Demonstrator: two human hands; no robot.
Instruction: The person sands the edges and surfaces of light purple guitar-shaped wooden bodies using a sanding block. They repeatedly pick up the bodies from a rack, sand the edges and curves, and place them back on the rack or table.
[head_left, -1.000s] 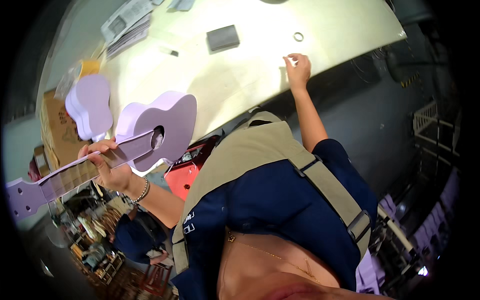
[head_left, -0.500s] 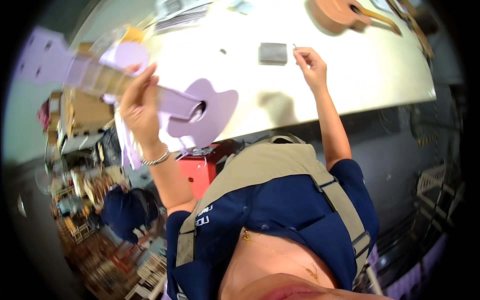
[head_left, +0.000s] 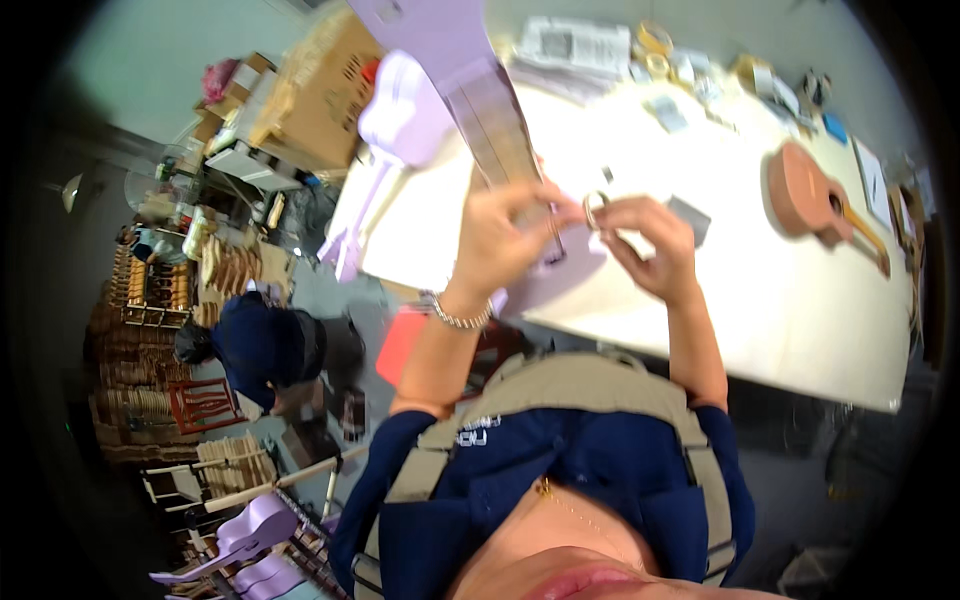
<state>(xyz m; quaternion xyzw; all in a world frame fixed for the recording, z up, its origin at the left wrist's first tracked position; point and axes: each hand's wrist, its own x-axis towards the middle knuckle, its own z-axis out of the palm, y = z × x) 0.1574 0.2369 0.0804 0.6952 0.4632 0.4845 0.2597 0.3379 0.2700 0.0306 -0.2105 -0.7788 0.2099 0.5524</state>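
Over the desk [head_left: 790, 310], the lilac guitar [head_left: 488, 112] has its neck apparently gripped by the left hand [head_left: 503, 238]; the right hand [head_left: 655, 240] pinches a small ring [head_left: 588, 207] close by. Readying the ring seems in hand; the next move calls for a steady neck.

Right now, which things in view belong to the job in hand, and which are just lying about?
In hand:
purple ukulele, at the left hand
small ring, at the right hand

Apparently lying about:
brown ukulele
paper stack
cardboard box
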